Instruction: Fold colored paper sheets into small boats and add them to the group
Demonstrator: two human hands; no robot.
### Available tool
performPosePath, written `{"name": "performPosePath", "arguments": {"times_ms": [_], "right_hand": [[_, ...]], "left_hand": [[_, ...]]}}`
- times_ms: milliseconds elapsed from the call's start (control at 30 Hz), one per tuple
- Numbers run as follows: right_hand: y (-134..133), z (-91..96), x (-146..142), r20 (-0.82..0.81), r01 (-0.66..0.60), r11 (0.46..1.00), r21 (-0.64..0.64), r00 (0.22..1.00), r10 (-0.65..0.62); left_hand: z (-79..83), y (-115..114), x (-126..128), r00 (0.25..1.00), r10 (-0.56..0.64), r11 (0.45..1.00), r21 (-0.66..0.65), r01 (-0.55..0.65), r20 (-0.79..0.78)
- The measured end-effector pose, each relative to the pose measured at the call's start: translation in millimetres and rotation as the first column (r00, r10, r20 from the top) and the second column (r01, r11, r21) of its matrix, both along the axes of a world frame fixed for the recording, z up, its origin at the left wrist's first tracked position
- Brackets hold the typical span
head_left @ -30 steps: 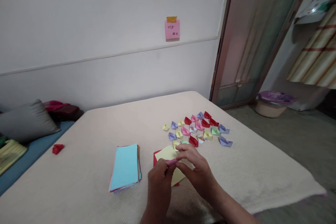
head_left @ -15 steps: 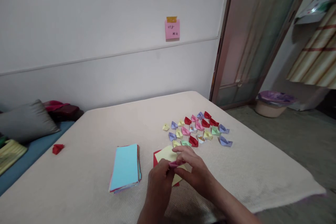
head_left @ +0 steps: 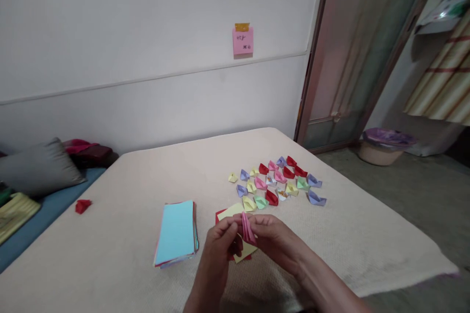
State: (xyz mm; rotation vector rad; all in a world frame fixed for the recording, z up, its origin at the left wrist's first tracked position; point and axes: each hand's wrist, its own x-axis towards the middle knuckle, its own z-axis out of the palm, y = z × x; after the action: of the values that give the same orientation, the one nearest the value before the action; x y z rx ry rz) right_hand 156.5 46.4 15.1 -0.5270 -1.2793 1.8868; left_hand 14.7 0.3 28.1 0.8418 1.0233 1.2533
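Observation:
Both my hands meet over the near middle of the cloth-covered table (head_left: 330, 234). My left hand (head_left: 217, 249) and my right hand (head_left: 273, 239) pinch a small folded pink paper (head_left: 247, 227) between their fingertips; it stands on edge, tilted. Under them lie a yellow sheet (head_left: 232, 212) and a red sheet (head_left: 220, 215). Beyond the hands sits a cluster of several small folded paper boats (head_left: 279, 182) in red, pink, yellow, green and lilac. A stack of coloured paper (head_left: 176, 232) with a light blue top sheet lies to the left.
A lone red folded paper (head_left: 82, 205) lies on the blue mattress at left, near a grey pillow (head_left: 36, 168). A pink note (head_left: 243, 40) is taped to the wall. A door frame (head_left: 312, 68) and a basin (head_left: 385, 144) stand at right; the table's edge falls off at right.
The pink paper has turned from lying flat between my fingers to standing on edge, and both hands have drawn slightly nearer to me. The view shifted slightly.

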Motion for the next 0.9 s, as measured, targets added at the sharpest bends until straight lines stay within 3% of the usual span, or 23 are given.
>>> {"name": "performPosePath", "arguments": {"times_ms": [133,367,567,800,900], "right_hand": [[-4,2.7,-5,-0.132,-0.194,0.963,-0.187,0.976,0.171],[-6,6.9,-10,-0.109,-0.138,0.966,-0.217,0.987,0.116],[4,-4.6,-1,-0.054,-0.022,0.972,-0.234,0.998,0.01],[10,-16.2,5,-0.026,-0.018,0.89,-0.455,1.0,0.007],[11,-18.0,5,-0.074,-0.06,0.88,-0.472,0.997,0.028]], "left_hand": [[-2.4,0,4,0.995,-0.04,0.999,0.006,0.04,0.095],[-12.7,3,1,0.978,-0.049,0.999,0.005,0.049,0.205],[-15.2,2,3,0.917,-0.06,0.995,-0.052,0.088,0.393],[-16.9,2,6,0.889,0.01,0.996,-0.081,0.031,0.457],[-17.9,3,7,0.884,0.039,0.995,-0.098,0.008,0.465]]}}
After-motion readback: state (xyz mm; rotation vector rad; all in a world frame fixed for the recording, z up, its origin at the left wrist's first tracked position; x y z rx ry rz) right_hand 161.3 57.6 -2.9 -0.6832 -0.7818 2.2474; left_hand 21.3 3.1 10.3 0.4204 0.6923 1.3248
